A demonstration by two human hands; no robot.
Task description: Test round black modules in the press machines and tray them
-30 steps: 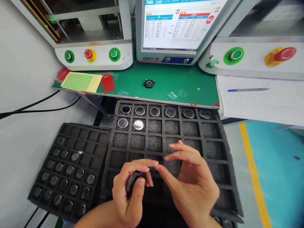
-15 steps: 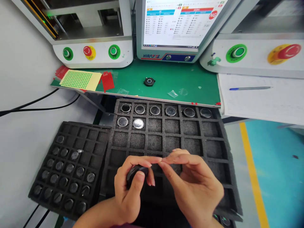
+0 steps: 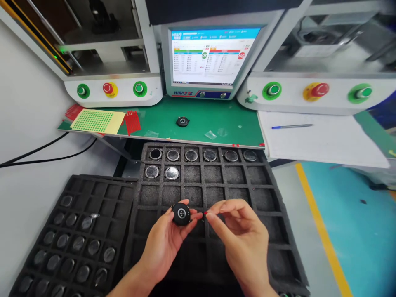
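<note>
My left hand (image 3: 163,237) holds a round black watch body (image 3: 181,214) between thumb and fingers, its sensor side facing up. Close to its fingertips, my right hand (image 3: 244,237) is closed in a pinch on a small red strip (image 3: 205,213), possibly tape; most of it is hidden by the fingers. Both hands are above a large black foam tray (image 3: 280,218), whose far rows carry several round watch bodies (image 3: 191,155) with glass faces up. Another watch body (image 3: 182,121) lies sensor side up on the green bench mat (image 3: 163,113).
A second foam tray (image 3: 122,192) with several watch parts stands at left. Yellow sheet of green dots (image 3: 95,121) and red strips (image 3: 133,123) lie on the bench. Behind are a monitor (image 3: 202,57) and button-fitted machines (image 3: 113,90). A pen (image 3: 292,126) rests on paper (image 3: 321,142).
My left hand has turned the watch body so its sensor side shows, and its fingers have opened out. A red strip now shows in my right fingertips. The camera view has tilted up.
</note>
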